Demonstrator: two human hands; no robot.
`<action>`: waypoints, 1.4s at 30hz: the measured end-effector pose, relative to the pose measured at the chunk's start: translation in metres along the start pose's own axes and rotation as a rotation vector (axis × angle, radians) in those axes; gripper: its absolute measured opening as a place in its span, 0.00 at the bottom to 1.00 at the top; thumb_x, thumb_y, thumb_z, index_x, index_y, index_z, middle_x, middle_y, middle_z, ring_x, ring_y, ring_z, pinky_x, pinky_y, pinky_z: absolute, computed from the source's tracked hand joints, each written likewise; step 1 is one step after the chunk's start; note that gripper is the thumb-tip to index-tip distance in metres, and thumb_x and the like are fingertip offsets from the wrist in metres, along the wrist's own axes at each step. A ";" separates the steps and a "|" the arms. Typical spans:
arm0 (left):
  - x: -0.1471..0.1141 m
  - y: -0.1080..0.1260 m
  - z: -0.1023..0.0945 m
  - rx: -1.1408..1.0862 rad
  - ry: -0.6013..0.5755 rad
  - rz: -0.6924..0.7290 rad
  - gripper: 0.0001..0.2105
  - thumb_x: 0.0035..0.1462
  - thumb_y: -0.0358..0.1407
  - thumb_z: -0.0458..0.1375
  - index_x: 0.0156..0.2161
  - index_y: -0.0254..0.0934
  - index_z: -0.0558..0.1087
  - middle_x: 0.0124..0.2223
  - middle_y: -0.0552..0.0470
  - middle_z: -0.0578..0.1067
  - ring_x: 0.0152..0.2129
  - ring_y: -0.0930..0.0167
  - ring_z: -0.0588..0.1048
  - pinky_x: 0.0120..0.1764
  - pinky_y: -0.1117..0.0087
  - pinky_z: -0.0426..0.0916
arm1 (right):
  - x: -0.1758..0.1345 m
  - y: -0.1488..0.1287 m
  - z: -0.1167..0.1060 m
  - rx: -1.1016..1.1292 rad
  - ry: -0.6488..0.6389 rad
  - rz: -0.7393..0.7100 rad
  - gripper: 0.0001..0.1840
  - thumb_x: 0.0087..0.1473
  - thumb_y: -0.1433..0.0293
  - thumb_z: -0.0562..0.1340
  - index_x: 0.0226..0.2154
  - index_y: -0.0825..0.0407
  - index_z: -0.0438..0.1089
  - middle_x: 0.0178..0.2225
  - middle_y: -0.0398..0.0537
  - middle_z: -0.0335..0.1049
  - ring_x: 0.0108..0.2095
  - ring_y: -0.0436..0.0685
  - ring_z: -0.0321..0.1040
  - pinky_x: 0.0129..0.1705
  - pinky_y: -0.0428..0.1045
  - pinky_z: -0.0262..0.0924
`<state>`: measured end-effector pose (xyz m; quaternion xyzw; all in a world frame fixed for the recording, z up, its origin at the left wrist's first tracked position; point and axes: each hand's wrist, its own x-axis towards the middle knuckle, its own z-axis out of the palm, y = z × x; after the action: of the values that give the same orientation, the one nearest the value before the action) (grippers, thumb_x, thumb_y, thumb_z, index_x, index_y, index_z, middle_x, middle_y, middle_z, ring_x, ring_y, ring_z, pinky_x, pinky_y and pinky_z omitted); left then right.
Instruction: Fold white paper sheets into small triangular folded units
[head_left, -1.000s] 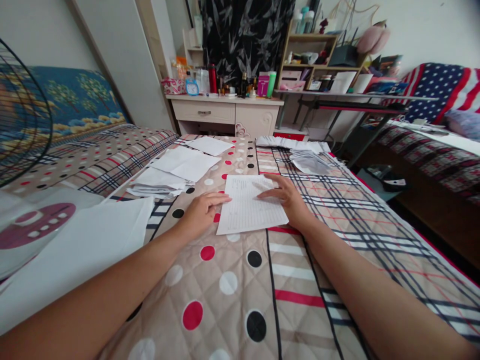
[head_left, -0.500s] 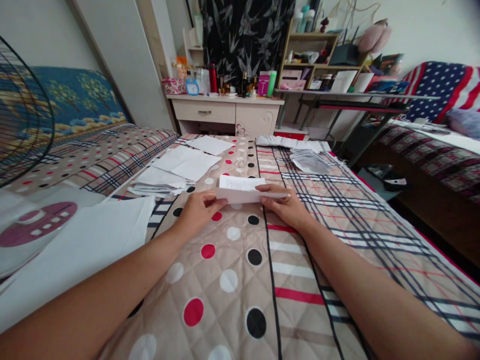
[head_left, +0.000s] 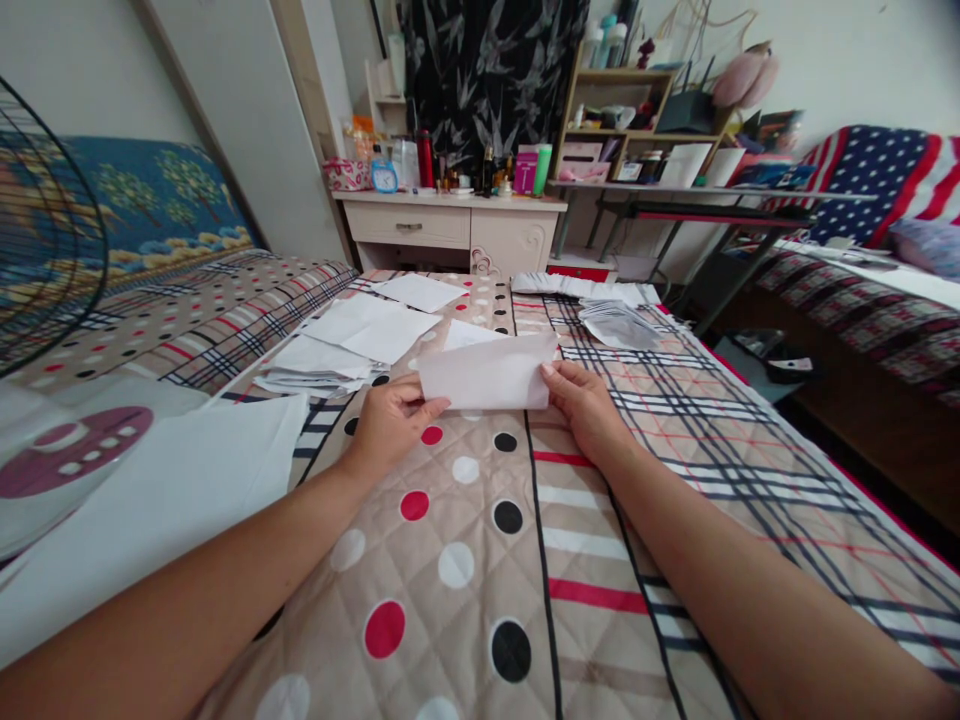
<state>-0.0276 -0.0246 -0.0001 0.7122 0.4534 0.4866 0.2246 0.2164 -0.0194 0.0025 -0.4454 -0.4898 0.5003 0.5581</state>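
Observation:
A white sheet of paper [head_left: 489, 374] is stretched between my two hands over the bed, its blank side toward me. My left hand [head_left: 390, 412] pinches its left end between thumb and fingers. At the right end, my right hand [head_left: 583, 398] grips the edge the same way. Behind the sheet, another white paper piece [head_left: 466, 334] shows its upper part; whether it is joined to the held sheet I cannot tell. Left of my left hand lies a loose stack of white papers [head_left: 360, 335].
The patterned quilt [head_left: 442, 510] covers the bed. A row of folded white papers [head_left: 577, 288] and a fanned pile in clear wrapping [head_left: 619, 325] lie far right. A large plastic bag [head_left: 172, 470] is at left, near a fan [head_left: 45, 220]. A dresser [head_left: 442, 222] stands beyond.
The paper has tilted up, so its broad blank face shows instead of a narrow strip with print behind it. My right hand's fingers have drawn back to the right edge.

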 end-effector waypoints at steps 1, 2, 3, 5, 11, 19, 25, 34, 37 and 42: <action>-0.001 0.000 0.000 0.000 0.005 0.022 0.05 0.52 0.34 0.62 0.29 0.35 0.78 0.33 0.49 0.78 0.32 0.67 0.76 0.38 0.69 0.71 | 0.000 0.000 0.000 0.011 0.000 0.010 0.18 0.43 0.53 0.68 0.30 0.51 0.71 0.29 0.45 0.73 0.30 0.54 0.69 0.35 0.49 0.64; -0.001 0.000 0.001 0.002 0.015 0.046 0.05 0.52 0.35 0.62 0.29 0.35 0.78 0.35 0.48 0.78 0.34 0.67 0.76 0.38 0.69 0.72 | 0.001 0.001 0.000 0.025 0.002 0.018 0.18 0.43 0.54 0.69 0.30 0.50 0.71 0.29 0.45 0.73 0.29 0.54 0.69 0.35 0.49 0.65; -0.002 0.000 0.001 0.003 0.024 0.066 0.06 0.52 0.35 0.62 0.29 0.35 0.78 0.38 0.47 0.77 0.37 0.67 0.76 0.38 0.69 0.72 | 0.001 0.002 0.000 0.042 0.006 0.022 0.18 0.42 0.54 0.69 0.29 0.50 0.71 0.28 0.44 0.72 0.29 0.54 0.68 0.34 0.49 0.64; -0.003 -0.001 0.001 -0.010 0.030 0.090 0.07 0.52 0.36 0.63 0.27 0.35 0.78 0.47 0.44 0.75 0.43 0.65 0.74 0.39 0.69 0.73 | 0.000 0.002 0.000 0.070 0.020 0.023 0.17 0.40 0.57 0.71 0.25 0.50 0.70 0.25 0.42 0.71 0.26 0.52 0.66 0.31 0.47 0.62; -0.001 -0.008 0.003 -0.250 0.076 -0.130 0.16 0.49 0.43 0.66 0.38 0.33 0.79 0.49 0.43 0.76 0.45 0.62 0.75 0.44 0.66 0.72 | -0.005 0.005 0.003 -0.061 -0.069 -0.050 0.17 0.38 0.57 0.72 0.20 0.51 0.69 0.22 0.40 0.68 0.24 0.50 0.61 0.29 0.46 0.58; -0.002 0.000 0.004 -0.128 0.039 -0.218 0.11 0.44 0.41 0.68 0.31 0.34 0.81 0.32 0.48 0.81 0.28 0.67 0.76 0.31 0.70 0.69 | -0.011 0.007 0.014 -0.012 -0.097 -0.015 0.15 0.42 0.57 0.71 0.26 0.52 0.75 0.26 0.43 0.72 0.25 0.50 0.61 0.28 0.46 0.55; -0.003 0.003 0.004 -0.295 -0.052 -0.249 0.13 0.44 0.42 0.68 0.31 0.34 0.80 0.29 0.51 0.79 0.23 0.70 0.73 0.26 0.73 0.66 | -0.010 0.008 0.014 0.074 0.105 -0.061 0.13 0.42 0.60 0.71 0.25 0.52 0.75 0.26 0.43 0.74 0.25 0.51 0.63 0.28 0.47 0.56; -0.001 -0.001 0.001 -0.114 0.091 -0.057 0.14 0.52 0.39 0.63 0.20 0.34 0.71 0.23 0.56 0.64 0.22 0.75 0.63 0.25 0.75 0.57 | -0.009 0.007 0.016 0.164 0.196 -0.055 0.16 0.33 0.65 0.75 0.22 0.51 0.69 0.22 0.38 0.70 0.23 0.50 0.62 0.26 0.46 0.57; -0.002 -0.005 0.002 -0.180 0.123 -0.136 0.16 0.53 0.39 0.61 0.19 0.35 0.66 0.21 0.58 0.60 0.20 0.76 0.59 0.23 0.75 0.54 | -0.011 0.007 0.017 0.141 0.148 -0.035 0.14 0.38 0.61 0.73 0.23 0.52 0.72 0.22 0.41 0.70 0.23 0.49 0.61 0.24 0.46 0.55; -0.005 -0.003 0.005 -0.290 -0.070 -0.204 0.17 0.52 0.42 0.62 0.20 0.34 0.66 0.21 0.58 0.61 0.20 0.76 0.59 0.22 0.75 0.54 | -0.010 0.007 0.014 0.081 0.209 -0.045 0.13 0.40 0.60 0.72 0.28 0.51 0.78 0.26 0.43 0.73 0.25 0.51 0.63 0.26 0.46 0.56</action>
<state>-0.0247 -0.0269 -0.0070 0.6391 0.4402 0.4966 0.3888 0.2014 -0.0289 -0.0041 -0.4611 -0.4182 0.4576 0.6348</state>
